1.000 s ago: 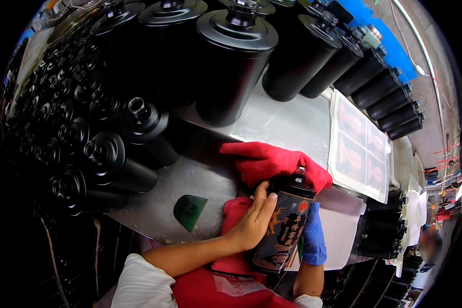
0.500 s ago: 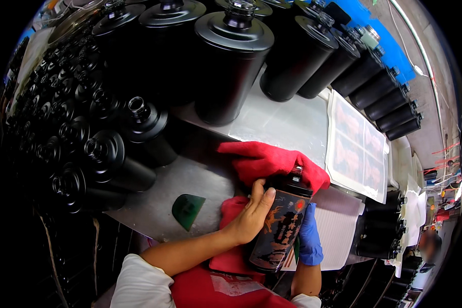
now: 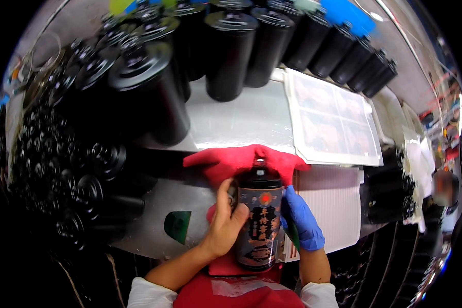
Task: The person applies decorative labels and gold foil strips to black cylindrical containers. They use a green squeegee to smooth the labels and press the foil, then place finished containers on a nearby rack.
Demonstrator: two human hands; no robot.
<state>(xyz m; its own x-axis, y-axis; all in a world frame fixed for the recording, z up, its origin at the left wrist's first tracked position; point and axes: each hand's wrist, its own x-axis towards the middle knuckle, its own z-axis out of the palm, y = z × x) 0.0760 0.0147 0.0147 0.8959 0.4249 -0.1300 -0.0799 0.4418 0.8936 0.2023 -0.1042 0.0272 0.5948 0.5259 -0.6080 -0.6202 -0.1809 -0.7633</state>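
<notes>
A black bottle (image 3: 262, 226) with a dark label bearing orange print and a red dot stands tilted on red cloth in front of me. My left hand (image 3: 225, 220), bare, curls around its left side, thumb on the label's edge. On its right side is my right hand (image 3: 302, 218) in a blue glove, fingers long against the bottle. A green scraper (image 3: 292, 234) shows partly between that palm and the bottle; the rest of it is hidden. Behind the bottle's neck lies bunched red cloth (image 3: 220, 160). Another green scraper (image 3: 178, 227) rests on the metal table at left.
Plain black bottles (image 3: 226, 56) line the back of the raised metal surface (image 3: 236, 118). Many more black bottles (image 3: 90, 192) crowd the left. A stack of printed sheets (image 3: 333, 118) lies back right, above a ribbed whitish sheet (image 3: 328, 210). Further black bottles (image 3: 387, 197) lie at right.
The view has turned, so everything shifts. The bottle now stands more upright and its label faces me squarely. My left hand has slid from its front toward its left side.
</notes>
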